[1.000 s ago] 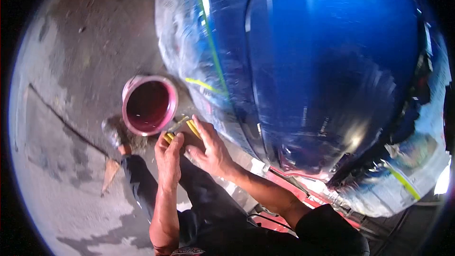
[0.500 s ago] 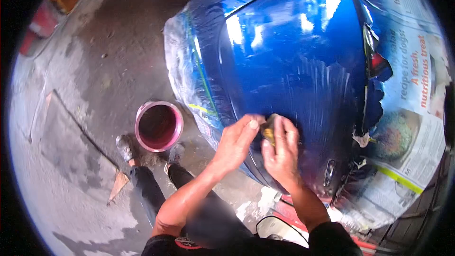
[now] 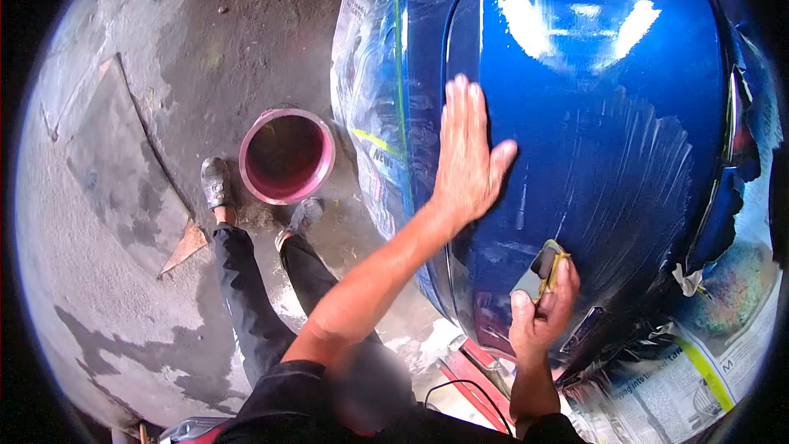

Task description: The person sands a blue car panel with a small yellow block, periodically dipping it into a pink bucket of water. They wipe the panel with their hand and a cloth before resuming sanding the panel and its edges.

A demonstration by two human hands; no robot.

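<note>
Here, yellow-and-grey pad [image 3: 540, 274] clamped in right hand [image 3: 543, 317], jutting past thumb, left hand [image 3: 470, 161] unclenched over blue panel [image 3: 592, 140]

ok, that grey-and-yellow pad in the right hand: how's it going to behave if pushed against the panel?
Probably bendy: the pad's grey face looks curved rather than flat. Likely light, since the right hand alone holds it, by one side. Unlikely to roll, as it isn't round.
</note>
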